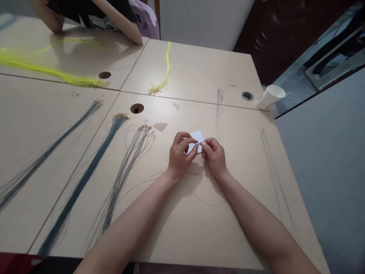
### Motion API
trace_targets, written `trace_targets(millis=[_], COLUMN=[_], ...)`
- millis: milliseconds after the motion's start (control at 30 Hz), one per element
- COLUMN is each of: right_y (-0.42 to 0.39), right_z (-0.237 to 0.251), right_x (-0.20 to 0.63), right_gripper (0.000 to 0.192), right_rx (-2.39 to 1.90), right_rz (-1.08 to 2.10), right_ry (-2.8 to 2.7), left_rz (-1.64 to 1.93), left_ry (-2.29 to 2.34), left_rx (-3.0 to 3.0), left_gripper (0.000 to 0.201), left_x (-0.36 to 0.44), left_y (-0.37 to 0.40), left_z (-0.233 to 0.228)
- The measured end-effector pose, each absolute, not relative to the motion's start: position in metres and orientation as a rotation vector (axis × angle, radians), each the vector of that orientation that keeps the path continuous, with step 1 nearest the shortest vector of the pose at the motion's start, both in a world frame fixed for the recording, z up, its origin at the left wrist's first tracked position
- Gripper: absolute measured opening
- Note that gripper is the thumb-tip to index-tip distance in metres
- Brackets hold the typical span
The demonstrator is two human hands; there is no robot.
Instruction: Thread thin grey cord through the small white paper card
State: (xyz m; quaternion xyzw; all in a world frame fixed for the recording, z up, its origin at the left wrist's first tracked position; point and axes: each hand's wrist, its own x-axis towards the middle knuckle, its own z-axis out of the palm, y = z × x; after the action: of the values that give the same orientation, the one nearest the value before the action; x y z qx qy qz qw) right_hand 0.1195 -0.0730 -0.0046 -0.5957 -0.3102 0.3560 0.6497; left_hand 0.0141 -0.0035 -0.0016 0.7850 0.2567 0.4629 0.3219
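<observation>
Centre of frame: left hand (pixel 179 154) and right hand (pixel 213 154) meet over the desk (pixel 234 213), fingers curled, both pinching a small white card (pixel 197 137) at its lower edge. A thin thread (pixel 199 198) loops just below the wrists. Grey-blue cord bundles (pixel 125 167) lie left of the hands. A white paper cup (pixel 270 96) lies tipped at upper right.

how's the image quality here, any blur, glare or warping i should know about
Head view: wide-angle warping bends the table edges and seams; soft glare sits on the far left tabletop, where the yellow cord bundle and the other person's arm look smeared; the left hand and right hand on the white card are fairly sharp and cast a soft shadow toward the camera.
</observation>
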Motion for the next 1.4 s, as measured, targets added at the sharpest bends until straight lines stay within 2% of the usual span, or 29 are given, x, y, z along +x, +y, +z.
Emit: trace_targets(millis=[567, 1400], right_y=[-0.074, -0.067], right_z=[-0.006, -0.008], right_x=[0.119, 0.122], right_gripper=[0.015, 0.014], right_rx=[-1.404, -1.180], right_rz=[0.782, 0.787], right_ry=[-0.796, -0.588], left_rz=[1.168, 1.094], left_ry=[0.689, 0.728], left_rx=[2.052, 2.047], left_gripper=[0.008, 0.011], left_x=[0.014, 0.011], left_y=[-0.003, -0.005], left_z=[-0.004, 0.008])
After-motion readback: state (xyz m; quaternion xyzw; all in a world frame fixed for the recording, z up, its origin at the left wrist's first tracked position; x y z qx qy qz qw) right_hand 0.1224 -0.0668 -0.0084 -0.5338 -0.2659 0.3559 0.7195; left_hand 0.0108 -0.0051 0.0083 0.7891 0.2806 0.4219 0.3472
